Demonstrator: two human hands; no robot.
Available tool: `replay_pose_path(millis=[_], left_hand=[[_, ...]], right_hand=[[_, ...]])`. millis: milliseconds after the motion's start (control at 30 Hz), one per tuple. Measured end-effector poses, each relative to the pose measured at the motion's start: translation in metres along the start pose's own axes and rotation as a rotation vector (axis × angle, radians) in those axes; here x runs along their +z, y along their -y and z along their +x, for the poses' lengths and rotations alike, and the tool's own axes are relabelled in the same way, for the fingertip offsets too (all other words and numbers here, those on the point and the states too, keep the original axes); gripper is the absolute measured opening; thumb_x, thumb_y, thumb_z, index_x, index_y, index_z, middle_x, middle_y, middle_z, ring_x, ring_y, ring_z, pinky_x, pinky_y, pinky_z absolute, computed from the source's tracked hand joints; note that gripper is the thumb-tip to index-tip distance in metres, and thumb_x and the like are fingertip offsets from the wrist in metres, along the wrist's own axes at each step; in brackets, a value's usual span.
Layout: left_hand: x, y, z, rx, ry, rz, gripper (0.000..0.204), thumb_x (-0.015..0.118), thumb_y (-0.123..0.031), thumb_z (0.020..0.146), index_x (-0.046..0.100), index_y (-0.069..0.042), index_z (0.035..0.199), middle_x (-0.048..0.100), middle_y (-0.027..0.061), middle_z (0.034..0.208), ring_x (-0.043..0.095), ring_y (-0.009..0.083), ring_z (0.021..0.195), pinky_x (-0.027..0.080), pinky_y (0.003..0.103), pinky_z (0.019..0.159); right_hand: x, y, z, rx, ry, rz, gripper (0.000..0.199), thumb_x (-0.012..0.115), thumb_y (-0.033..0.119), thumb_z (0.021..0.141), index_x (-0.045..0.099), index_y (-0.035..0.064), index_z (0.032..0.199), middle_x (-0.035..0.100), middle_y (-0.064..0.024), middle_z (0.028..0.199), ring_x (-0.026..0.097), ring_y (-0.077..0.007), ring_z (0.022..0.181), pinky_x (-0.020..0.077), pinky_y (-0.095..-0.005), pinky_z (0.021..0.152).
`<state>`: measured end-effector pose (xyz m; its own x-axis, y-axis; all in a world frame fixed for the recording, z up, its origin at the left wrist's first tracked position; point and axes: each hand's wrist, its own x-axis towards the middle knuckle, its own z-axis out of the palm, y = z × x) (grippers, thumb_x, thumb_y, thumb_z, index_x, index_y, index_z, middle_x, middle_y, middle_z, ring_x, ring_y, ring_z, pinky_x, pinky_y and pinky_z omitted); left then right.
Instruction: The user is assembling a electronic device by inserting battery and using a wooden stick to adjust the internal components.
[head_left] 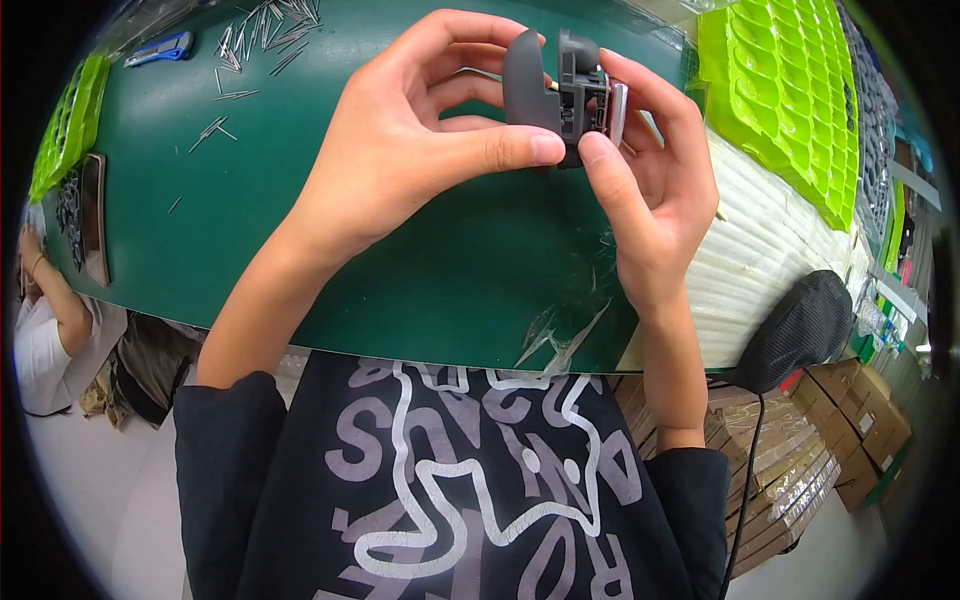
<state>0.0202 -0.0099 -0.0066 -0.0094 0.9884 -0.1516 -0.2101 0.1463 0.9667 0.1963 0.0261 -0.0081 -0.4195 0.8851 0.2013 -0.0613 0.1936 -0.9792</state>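
Grey plastic part (560, 85): a small moulded piece with a dark curved shell and a metal edge, held in the air above the far middle of the surface (330, 270)
Left hand (400, 140): closed on the part, thumb pressed along its lower edge, fingers curled over its top
Right hand (650, 190): clamped on the same part from the other side, thumb tip meeting the left thumb
Metal pins (262, 35): a loose scatter at the far left edge of the green surface
Blue cutter (160, 48): at the far left corner, beside the pins
Green trays (780, 90): stacked off the right edge
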Motion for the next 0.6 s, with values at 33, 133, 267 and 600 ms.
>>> replay_pose_path(millis=[33,133,267,600], left_hand=[[0.0001,-0.0006,0.0001,-0.007,0.003,0.003,0.06,0.075,-0.003,0.071,0.044,0.002,0.122,0.051,0.0126,0.117,0.052,0.0202,0.109,0.049,0.033,0.089],[0.0001,-0.0005,-0.0001,-0.007,0.002,0.008,0.06,0.075,-0.003,0.071,0.044,0.002,0.122,0.051,0.0128,0.116,0.053,0.0204,0.108,0.049,0.033,0.088],[-0.0004,-0.0007,0.0,-0.01,0.004,0.012,0.06,0.075,-0.003,0.071,0.044,0.002,0.122,0.051,0.0129,0.116,0.053,0.0207,0.108,0.049,0.033,0.088],[-0.0016,-0.0062,0.0021,-0.033,0.081,-0.028,0.058,0.075,-0.005,0.071,0.047,0.001,0.121,0.053,0.0129,0.114,0.053,0.0212,0.108,0.048,0.032,0.088]], right_hand=[[-0.0003,0.0001,-0.0001,0.0,0.002,0.002,0.041,0.06,-0.002,0.081,0.05,-0.0011,0.12,0.053,-0.0078,0.101,0.056,-0.0115,0.084,0.0494,-0.0251,0.077],[0.0,-0.0001,0.0002,0.007,0.008,0.013,0.041,0.06,-0.002,0.081,0.049,-0.0016,0.121,0.054,-0.0081,0.101,0.057,-0.0116,0.085,0.0493,-0.0252,0.077],[-0.0002,-0.0004,0.0001,0.016,0.015,0.025,0.04,0.059,-0.002,0.082,0.049,-0.0021,0.121,0.054,-0.0083,0.102,0.057,-0.0117,0.085,0.0492,-0.0253,0.077],[-0.0001,0.0013,0.0001,0.04,0.02,0.066,0.04,0.059,-0.003,0.082,0.049,-0.0033,0.121,0.053,-0.0084,0.103,0.057,-0.0113,0.086,0.0491,-0.0255,0.078]])
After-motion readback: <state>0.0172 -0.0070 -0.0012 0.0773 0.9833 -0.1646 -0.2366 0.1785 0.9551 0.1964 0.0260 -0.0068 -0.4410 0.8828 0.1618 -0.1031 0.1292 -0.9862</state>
